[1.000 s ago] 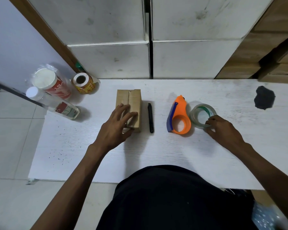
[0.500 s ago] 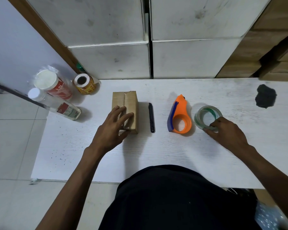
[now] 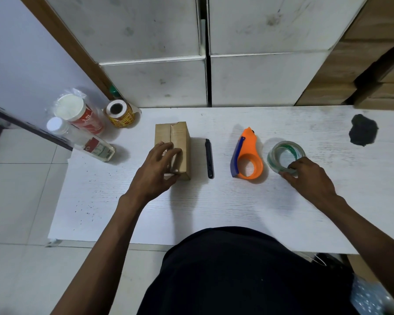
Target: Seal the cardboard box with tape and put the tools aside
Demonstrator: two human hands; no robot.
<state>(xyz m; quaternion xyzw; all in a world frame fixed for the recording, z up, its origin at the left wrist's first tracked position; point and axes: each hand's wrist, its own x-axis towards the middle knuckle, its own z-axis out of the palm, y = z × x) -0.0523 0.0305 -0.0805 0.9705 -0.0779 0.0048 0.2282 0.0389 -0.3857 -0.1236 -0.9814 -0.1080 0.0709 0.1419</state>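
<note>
A small brown cardboard box (image 3: 178, 135) lies on the white table (image 3: 237, 210), its top flaps meeting along a seam. My left hand (image 3: 156, 170) rests on the box's near end, fingers curled over the flaps. To its right lies a black utility knife (image 3: 209, 161), then an orange tape dispenser (image 3: 248, 155) with a blue blade guard. Further right is a clear tape roll (image 3: 280, 153). My right hand (image 3: 307, 176) pinches the roll's near rim with its fingertips.
At the table's back left stand a red-labelled paper cup stack in plastic (image 3: 77, 114), a clear bottle (image 3: 82, 142) and a yellow label roll (image 3: 120, 113). A black blot (image 3: 363, 133) marks the back right. White cabinets (image 3: 259, 76) stand behind; cardboard boxes (image 3: 378, 64) are stacked to the right.
The clear tape roll has slid a little to the right, away from the orange dispenser, with my right hand on it. My left hand stays on the box.
</note>
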